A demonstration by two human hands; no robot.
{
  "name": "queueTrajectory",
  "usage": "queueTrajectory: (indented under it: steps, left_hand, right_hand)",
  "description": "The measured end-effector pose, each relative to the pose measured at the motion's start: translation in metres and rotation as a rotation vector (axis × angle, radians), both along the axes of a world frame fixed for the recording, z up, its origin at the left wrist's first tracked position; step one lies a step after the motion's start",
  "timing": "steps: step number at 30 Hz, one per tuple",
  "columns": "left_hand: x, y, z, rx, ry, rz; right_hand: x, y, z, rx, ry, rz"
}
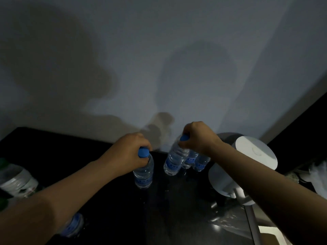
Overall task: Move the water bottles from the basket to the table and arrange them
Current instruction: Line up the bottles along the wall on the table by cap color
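Both hands hold small clear water bottles with blue caps and blue labels over a dark glossy table (168, 206). My left hand (131, 152) grips the neck of one upright bottle (143, 174) that stands on the table. My right hand (198, 137) grips the cap of a second bottle (174, 161), which is tilted. Behind that one stand two more bottles (200, 162), partly hidden by my right wrist. Another blue-labelled bottle (73, 225) shows under my left forearm. No basket is in view.
A larger bottle with a green cap and white label (16, 179) sits at the table's left edge. A white round lamp or fan on a stand (247, 160) crowds the right side. The wall runs close behind the table.
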State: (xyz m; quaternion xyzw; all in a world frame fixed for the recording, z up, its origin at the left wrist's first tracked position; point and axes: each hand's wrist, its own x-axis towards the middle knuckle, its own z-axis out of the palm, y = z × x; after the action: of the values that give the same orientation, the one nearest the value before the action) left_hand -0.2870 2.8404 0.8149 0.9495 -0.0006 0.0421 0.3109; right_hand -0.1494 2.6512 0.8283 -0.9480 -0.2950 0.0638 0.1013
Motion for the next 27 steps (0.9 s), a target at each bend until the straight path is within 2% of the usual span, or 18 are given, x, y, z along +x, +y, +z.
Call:
queueTrajectory:
  steps: [13,27]
  left_hand:
    - [0.048,0.024,-0.027,0.008,0.063,-0.047]
    - [0.068,0.032,-0.038,-0.017,0.065,-0.064]
  right_hand:
    - [0.052,0.024,-0.038,-0.152,-0.044,-0.033]
    - [0.070,0.043,-0.058,-0.161,-0.007,-0.074]
